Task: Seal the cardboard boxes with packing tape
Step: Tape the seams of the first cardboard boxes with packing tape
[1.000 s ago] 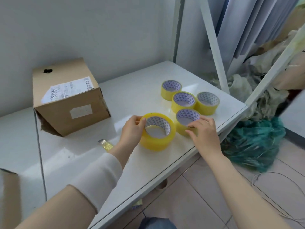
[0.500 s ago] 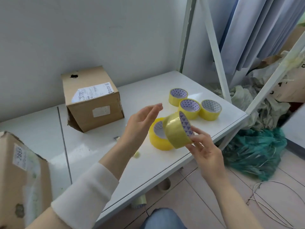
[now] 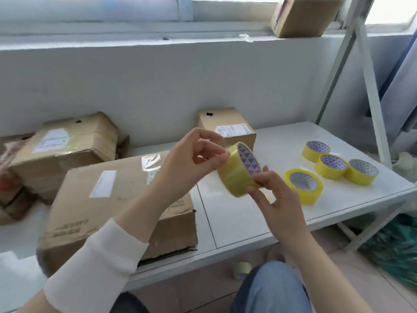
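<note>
A yellow roll of packing tape (image 3: 234, 177) is held up above the white table (image 3: 243, 220), tilted on its edge. My right hand (image 3: 274, 199) grips its lower rim from below. My left hand (image 3: 191, 161) has its fingertips curled onto the roll's upper left edge. A large cardboard box (image 3: 117, 206) lies on the table just left of my hands. A smaller labelled box (image 3: 228, 129) stands behind the roll against the wall.
Several more yellow tape rolls (image 3: 303, 185) lie on the table's right part, near a white shelf post (image 3: 372, 98). Worn boxes (image 3: 65, 145) are piled at the left. Another box (image 3: 302, 16) sits on the window ledge. A green bag (image 3: 394, 245) lies on the floor at right.
The view has swung left and up, bringing the large box and window ledge into sight. My right hand has lifted the roll higher, and my left hand has closed its fingertips onto the roll's edge.
</note>
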A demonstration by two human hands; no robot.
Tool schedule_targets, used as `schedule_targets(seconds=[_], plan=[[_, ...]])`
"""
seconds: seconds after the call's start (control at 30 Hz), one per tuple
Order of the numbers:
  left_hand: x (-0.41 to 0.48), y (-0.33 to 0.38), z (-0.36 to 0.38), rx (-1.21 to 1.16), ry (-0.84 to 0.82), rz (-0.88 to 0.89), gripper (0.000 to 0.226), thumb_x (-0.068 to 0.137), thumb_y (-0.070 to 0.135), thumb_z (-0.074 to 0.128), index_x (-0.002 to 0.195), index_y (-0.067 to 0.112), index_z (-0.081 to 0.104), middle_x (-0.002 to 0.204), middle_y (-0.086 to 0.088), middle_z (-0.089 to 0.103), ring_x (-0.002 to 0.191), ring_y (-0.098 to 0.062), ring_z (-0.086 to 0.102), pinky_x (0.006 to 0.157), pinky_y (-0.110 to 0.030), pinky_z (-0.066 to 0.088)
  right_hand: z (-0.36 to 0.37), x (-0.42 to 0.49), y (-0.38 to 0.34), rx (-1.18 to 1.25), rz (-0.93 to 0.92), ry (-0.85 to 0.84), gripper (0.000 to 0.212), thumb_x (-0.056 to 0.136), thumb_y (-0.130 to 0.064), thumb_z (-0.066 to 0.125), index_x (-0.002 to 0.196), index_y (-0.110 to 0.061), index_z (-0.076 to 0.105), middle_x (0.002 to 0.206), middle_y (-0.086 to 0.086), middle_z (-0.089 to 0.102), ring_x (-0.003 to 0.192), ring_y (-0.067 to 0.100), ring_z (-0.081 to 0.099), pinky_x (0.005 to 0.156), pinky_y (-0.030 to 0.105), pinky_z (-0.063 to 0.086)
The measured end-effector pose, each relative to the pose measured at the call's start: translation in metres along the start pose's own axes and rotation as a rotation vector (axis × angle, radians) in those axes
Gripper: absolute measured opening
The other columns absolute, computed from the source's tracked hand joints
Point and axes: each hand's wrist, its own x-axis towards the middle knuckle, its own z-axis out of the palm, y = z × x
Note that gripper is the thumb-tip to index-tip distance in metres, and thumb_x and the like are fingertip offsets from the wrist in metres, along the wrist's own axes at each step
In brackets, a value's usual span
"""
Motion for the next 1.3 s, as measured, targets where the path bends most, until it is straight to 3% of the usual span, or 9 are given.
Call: schedule_targets(seconds=[0.1,0.17,0.27,0.37,0.53,0.83,1.0,1.1,1.3], plan=[[-0.018,0.007,-0.040,0.100,-0.004,0.019,0.021,0.079,0.021,0.074,0.091,0.038,0.068,0.083,0.014,0.067,0.081,-0.004,0.063,0.079,-0.022,0.053,0.027,0.003,-0.025,-0.057,-0.079,-0.048,0.029,0.080,-0.016,0.065,0.078,-0.040,0.047,0.086,-0.041,0.059,0.089,-0.028,0.048,0.093,0.019,0.036],[-0.028,0.011,-0.061,0.122,0.036,0.004,0.016,0.079,0.021,0.073,0.080,0.037,0.070,0.082,0.012,0.068,0.080,-0.006,0.062,0.081,-0.026,0.053,0.042,0.006,-0.039,-0.078,-0.133,-0.091,0.018,0.081,-0.021,0.063,0.083,-0.034,0.050,0.089,-0.033,0.058,0.090,-0.026,0.050,0.093,0.014,0.037],[-0.039,0.017,-0.090,0.110,0.052,-0.019,0.011,0.075,0.025,0.075,0.072,0.033,0.068,0.079,0.012,0.069,0.078,-0.005,0.062,0.078,-0.022,0.053,0.062,0.010,-0.055,-0.146,-0.192,-0.163,0.013,0.084,-0.039,0.057,0.088,-0.028,0.050,0.086,-0.023,0.058,0.081,-0.020,0.052,0.071,0.004,0.041],[-0.045,0.025,-0.116,0.137,-0.040,-0.113,0.015,0.068,0.040,0.072,0.077,0.028,0.070,0.083,0.002,0.071,0.078,-0.005,0.063,0.077,-0.023,0.052,0.076,0.013,-0.064,-0.214,-0.223,-0.201,0.013,0.083,-0.035,0.059,0.087,-0.031,0.047,0.085,-0.018,0.057,0.076,-0.023,0.049,0.058,0.000,0.035],[-0.048,0.032,-0.145,0.114,-0.211,-0.192,0.013,0.080,0.015,0.068,0.093,0.017,0.071,0.091,0.009,0.074,0.083,-0.006,0.068,0.071,-0.010,0.050,0.084,0.011,-0.071,-0.186,-0.242,-0.215,0.014,0.082,-0.028,0.060,0.086,-0.030,0.046,0.084,-0.022,0.056,0.075,-0.021,0.050,0.058,-0.002,0.033],[-0.045,0.028,-0.146,-0.006,-0.301,-0.223,0.012,0.074,0.018,0.065,0.079,0.026,0.073,0.086,0.009,0.073,0.076,-0.004,0.065,0.074,-0.016,0.052,0.081,0.007,-0.073,0.016,-0.121,-0.228,0.012,0.082,-0.037,0.057,0.081,-0.038,0.045,0.090,-0.041,0.059,0.078,-0.012,0.056,0.060,0.002,0.041],[-0.036,0.027,-0.136,0.151,-0.152,-0.207,0.013,0.072,0.020,0.074,0.062,0.029,0.073,0.079,0.001,0.073,0.066,-0.002,0.062,0.067,-0.013,0.051,0.082,0.005,-0.071,0.010,-0.084,-0.221,0.018,0.082,-0.030,0.061,0.081,-0.039,0.045,0.081,-0.035,0.062,0.077,-0.012,0.056,0.062,0.000,0.039],[-0.034,0.031,-0.136,0.353,-0.119,-0.185,0.012,0.075,0.024,0.075,0.067,0.031,0.072,0.069,0.011,0.070,0.061,0.004,0.060,0.062,-0.005,0.044,0.079,0.005,-0.072,-0.029,-0.082,-0.205,0.013,0.081,-0.035,0.059,0.082,-0.038,0.045,0.083,-0.030,0.059,0.078,-0.014,0.056,0.057,0.001,0.039],[-0.027,0.049,-0.135,0.827,-0.194,-0.070,0.018,0.084,0.025,0.068,0.072,0.035,0.060,0.071,0.021,0.061,0.072,0.016,0.053,0.064,0.001,0.036,0.072,-0.001,-0.072,-0.126,-0.061,-0.170,0.018,0.076,-0.038,0.054,0.081,-0.020,0.052,0.074,-0.020,0.058,0.065,-0.017,0.052,0.048,-0.002,0.032]])
